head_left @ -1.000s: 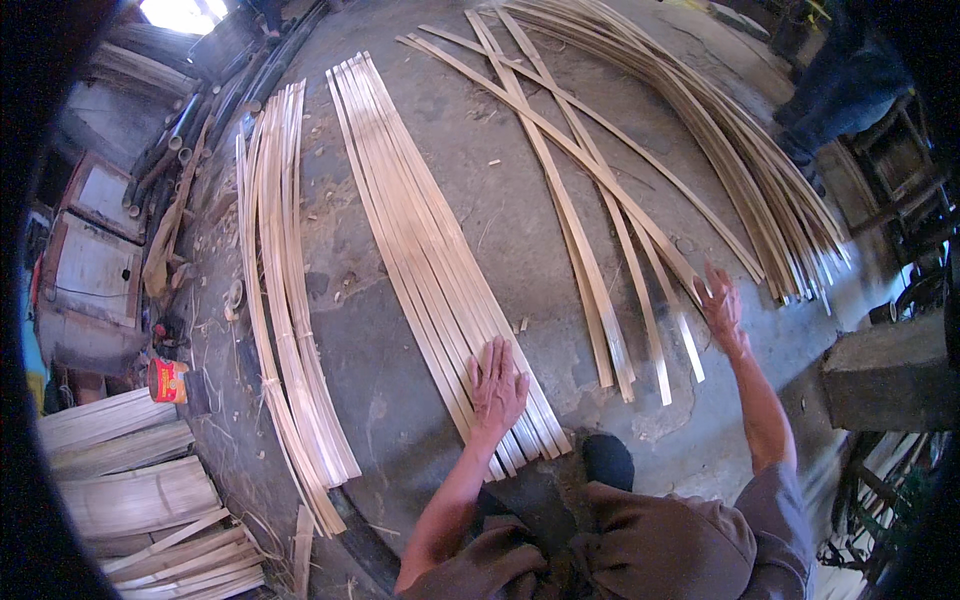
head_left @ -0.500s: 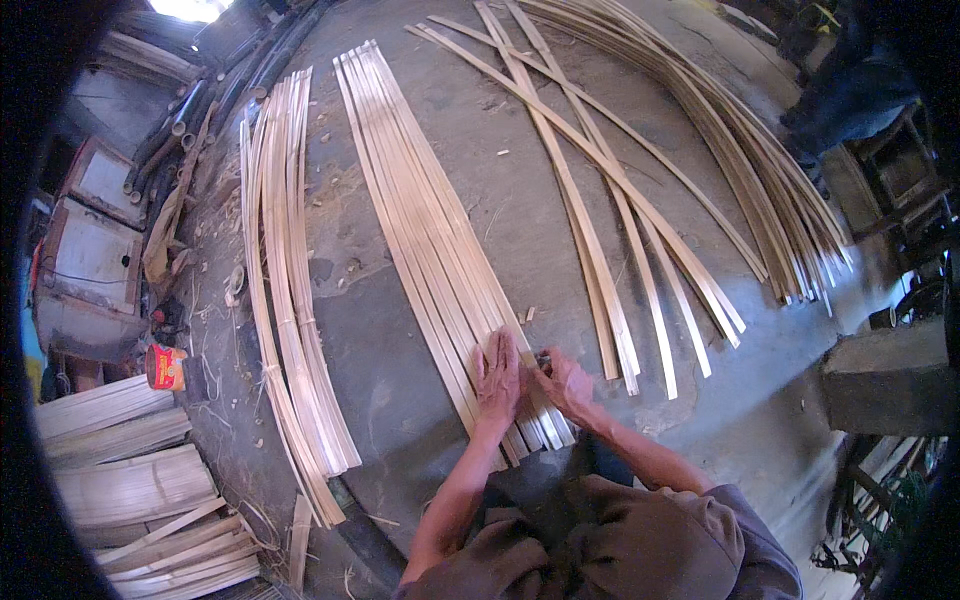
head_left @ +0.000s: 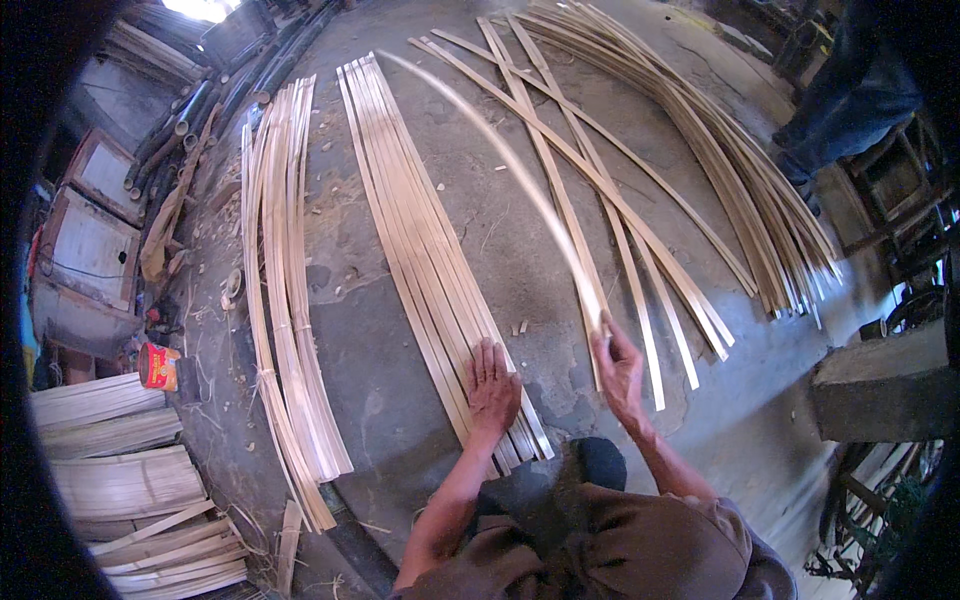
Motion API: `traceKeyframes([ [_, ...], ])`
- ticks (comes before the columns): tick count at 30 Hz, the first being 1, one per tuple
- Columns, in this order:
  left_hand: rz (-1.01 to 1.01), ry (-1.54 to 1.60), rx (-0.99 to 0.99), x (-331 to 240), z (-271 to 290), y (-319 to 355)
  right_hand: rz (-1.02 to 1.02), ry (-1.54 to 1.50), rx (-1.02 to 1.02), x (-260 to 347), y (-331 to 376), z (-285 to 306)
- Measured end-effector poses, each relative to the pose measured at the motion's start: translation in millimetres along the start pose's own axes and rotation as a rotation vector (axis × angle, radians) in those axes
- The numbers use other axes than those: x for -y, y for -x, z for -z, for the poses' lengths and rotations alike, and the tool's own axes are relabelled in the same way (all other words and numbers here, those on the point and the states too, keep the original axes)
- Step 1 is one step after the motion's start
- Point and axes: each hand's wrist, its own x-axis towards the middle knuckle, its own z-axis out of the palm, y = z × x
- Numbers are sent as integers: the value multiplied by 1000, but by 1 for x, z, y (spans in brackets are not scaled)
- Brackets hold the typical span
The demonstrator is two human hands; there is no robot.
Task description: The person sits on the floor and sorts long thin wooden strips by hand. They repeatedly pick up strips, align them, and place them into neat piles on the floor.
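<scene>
My left hand (head_left: 492, 395) lies flat, fingers stretched out, on the near part of a row of pale bamboo strips (head_left: 412, 215) laid side by side on the floor. To the right, my right hand (head_left: 622, 375) is closed on the near end of a single bamboo strip (head_left: 550, 212). That strip bows away to the far left, its far tip close to the far end of the row and partly blurred by motion. Beyond my right hand, several loose strips (head_left: 600, 178) lie crossed on the floor.
Left of the row lies a tied bundle of strips (head_left: 290, 300). More bundles (head_left: 125, 485) and a red can (head_left: 158, 367) are at the lower left. A large fan of strips (head_left: 715, 140) lies far right, near another person's leg (head_left: 850, 110). A concrete block (head_left: 880, 385) stands at right.
My right hand has moved right from the row's edge, drawing one strip away from it. My left hand has stayed on the row, shifting slightly nearer. The view has shifted a little.
</scene>
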Motion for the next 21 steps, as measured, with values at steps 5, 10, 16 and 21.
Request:
traceKeyframes([
  [5, -1, -40, -7, 0, 4, 2, -65, 282, -30, 29, -23, 34],
  [10, -19, -47, -31, -6, 9, -1, -13, 405, -150, -10, -48, 59],
  [16, -82, -13, -48, 13, 7, -7, -27, 630, -156, -56, -68, 87],
  [21, -132, 57, 21, 24, 25, -10, 171, 838, -222, -52, -61, 91],
])
